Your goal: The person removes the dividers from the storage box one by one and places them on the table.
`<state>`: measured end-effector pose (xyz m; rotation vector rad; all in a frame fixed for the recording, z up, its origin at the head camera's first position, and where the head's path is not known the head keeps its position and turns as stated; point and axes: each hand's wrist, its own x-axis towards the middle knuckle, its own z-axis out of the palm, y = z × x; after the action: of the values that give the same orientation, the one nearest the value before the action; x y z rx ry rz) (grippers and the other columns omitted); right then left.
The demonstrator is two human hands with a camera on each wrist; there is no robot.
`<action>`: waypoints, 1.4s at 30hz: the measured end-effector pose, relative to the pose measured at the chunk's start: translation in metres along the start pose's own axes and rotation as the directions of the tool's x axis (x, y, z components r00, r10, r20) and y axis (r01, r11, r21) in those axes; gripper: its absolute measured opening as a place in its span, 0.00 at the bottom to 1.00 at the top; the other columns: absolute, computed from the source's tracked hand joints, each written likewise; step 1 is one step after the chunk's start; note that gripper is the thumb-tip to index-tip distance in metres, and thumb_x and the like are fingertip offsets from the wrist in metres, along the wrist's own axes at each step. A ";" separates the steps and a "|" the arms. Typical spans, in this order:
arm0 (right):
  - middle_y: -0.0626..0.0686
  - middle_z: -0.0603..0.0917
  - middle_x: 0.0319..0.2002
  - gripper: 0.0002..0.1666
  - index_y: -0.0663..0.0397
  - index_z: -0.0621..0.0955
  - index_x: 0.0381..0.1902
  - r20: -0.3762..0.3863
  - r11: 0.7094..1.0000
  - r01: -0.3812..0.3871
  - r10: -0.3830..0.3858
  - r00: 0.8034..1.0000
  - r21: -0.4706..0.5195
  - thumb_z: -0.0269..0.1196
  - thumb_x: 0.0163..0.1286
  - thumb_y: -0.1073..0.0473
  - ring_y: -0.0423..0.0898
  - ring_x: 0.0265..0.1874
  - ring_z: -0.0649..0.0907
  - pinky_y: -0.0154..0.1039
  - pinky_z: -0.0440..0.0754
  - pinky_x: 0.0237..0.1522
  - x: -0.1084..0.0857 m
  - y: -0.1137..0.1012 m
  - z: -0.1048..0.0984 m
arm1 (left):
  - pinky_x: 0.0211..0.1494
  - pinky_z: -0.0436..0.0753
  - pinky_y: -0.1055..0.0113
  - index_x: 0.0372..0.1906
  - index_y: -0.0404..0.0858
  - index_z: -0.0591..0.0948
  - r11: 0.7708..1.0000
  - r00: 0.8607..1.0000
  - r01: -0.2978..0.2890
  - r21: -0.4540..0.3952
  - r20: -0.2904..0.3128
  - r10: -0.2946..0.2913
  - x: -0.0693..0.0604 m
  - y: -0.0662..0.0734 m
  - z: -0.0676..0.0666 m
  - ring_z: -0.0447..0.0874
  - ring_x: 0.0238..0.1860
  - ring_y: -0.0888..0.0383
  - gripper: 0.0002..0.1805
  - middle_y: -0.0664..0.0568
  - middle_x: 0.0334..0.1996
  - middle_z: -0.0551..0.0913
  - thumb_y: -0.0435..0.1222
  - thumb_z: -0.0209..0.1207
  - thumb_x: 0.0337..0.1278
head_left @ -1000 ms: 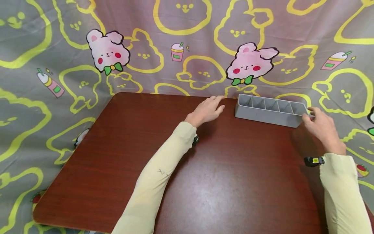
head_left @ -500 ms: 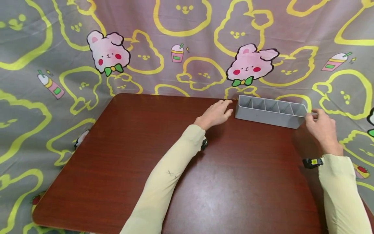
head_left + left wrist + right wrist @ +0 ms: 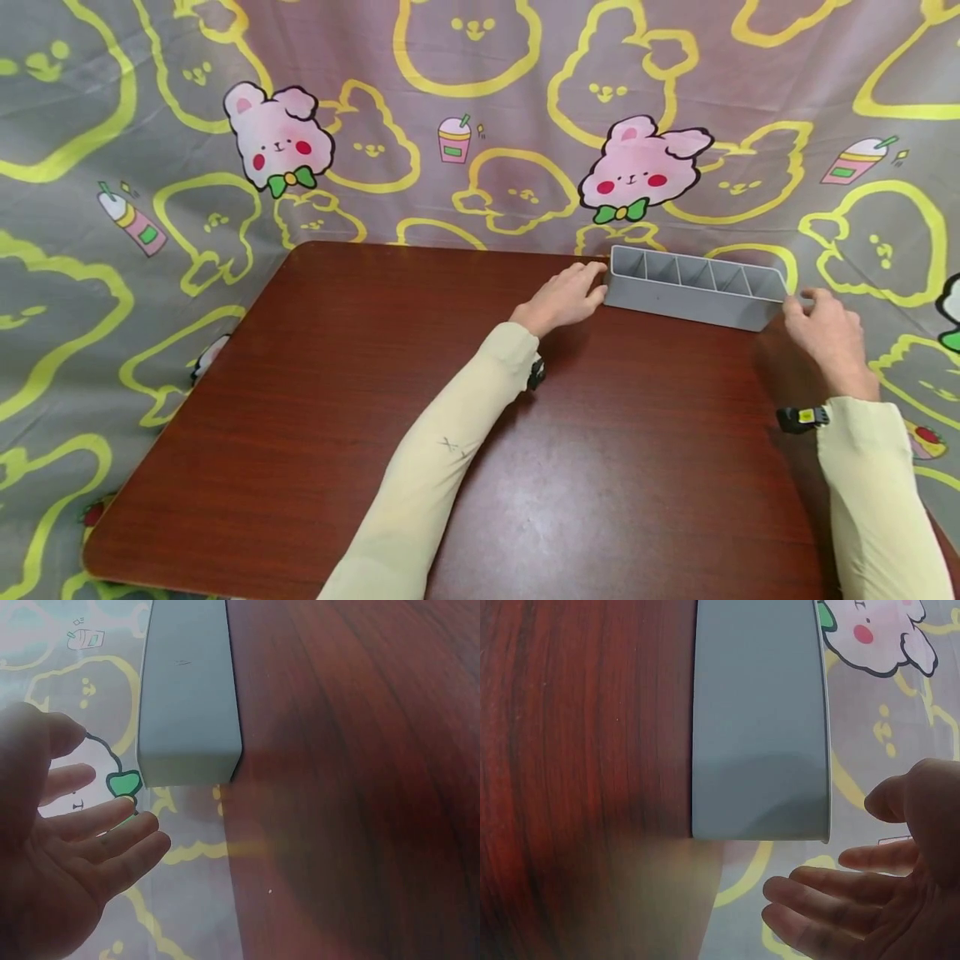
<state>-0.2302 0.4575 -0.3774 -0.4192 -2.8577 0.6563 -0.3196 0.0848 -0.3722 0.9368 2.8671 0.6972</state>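
A long grey box (image 3: 690, 303) with several compartments in a row stands at the far right of the table. At its left end is my left hand (image 3: 561, 298), fingers extended and slightly bent. The left wrist view shows those fingers (image 3: 124, 859) just short of the box's end face, holding nothing. My right hand (image 3: 828, 340) is at the other end, thumb close to the corner. In the right wrist view a small gap separates its loosely bent fingers (image 3: 817, 904) from the box (image 3: 761, 727). The compartments that show hold nothing visible.
The box stands on a reddish-brown wooden table (image 3: 360, 375), close to its back edge. Behind and to the sides hangs a grey-pink curtain (image 3: 517, 108) printed with yellow outlines and rabbit faces. Dark wrist cameras (image 3: 804, 418) sit under both sleeves.
My left hand has moved right to the box's left end. The right hand has shifted only slightly at its end. The box stays in place on the table.
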 end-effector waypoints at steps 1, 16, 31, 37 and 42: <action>0.78 0.70 0.60 0.39 0.69 0.63 0.68 -0.004 1.000 0.002 -0.002 1.000 0.001 0.38 0.74 0.43 0.80 0.55 0.65 0.69 0.64 0.53 0.000 0.000 0.000 | 0.68 0.70 0.63 0.73 0.49 0.63 1.000 1.000 -0.001 -0.005 0.000 0.001 0.001 0.000 0.001 0.69 0.67 0.60 0.27 0.55 0.67 0.70 0.49 0.45 0.74; 0.77 0.72 0.59 0.33 0.64 0.70 0.64 -0.014 0.999 0.031 -0.031 0.999 -0.009 0.40 0.73 0.47 0.80 0.54 0.68 0.67 0.67 0.53 0.006 0.004 0.003 | 0.71 0.67 0.67 0.73 0.42 0.63 0.998 0.999 0.032 -0.062 -0.003 -0.032 0.015 0.008 0.015 0.66 0.71 0.59 0.29 0.52 0.70 0.69 0.48 0.46 0.73; 0.78 0.73 0.58 0.31 0.63 0.71 0.64 -0.025 0.999 0.045 -0.046 0.999 -0.006 0.42 0.71 0.50 0.80 0.51 0.70 0.66 0.68 0.51 0.007 0.005 0.007 | 0.77 0.53 0.70 0.79 0.42 0.49 0.990 0.992 0.099 -0.096 0.089 -0.091 0.023 0.013 0.030 0.47 0.79 0.60 0.36 0.54 0.80 0.48 0.50 0.43 0.74; 0.75 0.75 0.56 0.30 0.62 0.74 0.61 -0.041 0.999 0.041 -0.040 0.998 0.013 0.42 0.71 0.51 0.79 0.51 0.71 0.65 0.68 0.51 0.007 0.003 0.009 | 0.77 0.55 0.70 0.78 0.44 0.51 0.980 0.992 0.117 -0.160 0.072 -0.107 0.025 0.013 0.032 0.49 0.79 0.61 0.35 0.56 0.79 0.50 0.50 0.45 0.74; 0.74 0.76 0.55 0.29 0.63 0.75 0.60 -0.058 0.999 0.045 -0.044 0.997 0.026 0.43 0.71 0.52 0.78 0.51 0.71 0.65 0.67 0.52 0.007 0.005 0.008 | 0.75 0.57 0.72 0.78 0.43 0.55 0.972 0.993 0.118 -0.205 0.036 -0.113 0.028 0.014 0.035 0.54 0.77 0.63 0.34 0.57 0.78 0.56 0.49 0.46 0.73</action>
<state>-0.2376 0.4606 -0.3861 -0.3632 -2.7919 0.6642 -0.3287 0.1253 -0.3948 0.7396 2.7341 0.9428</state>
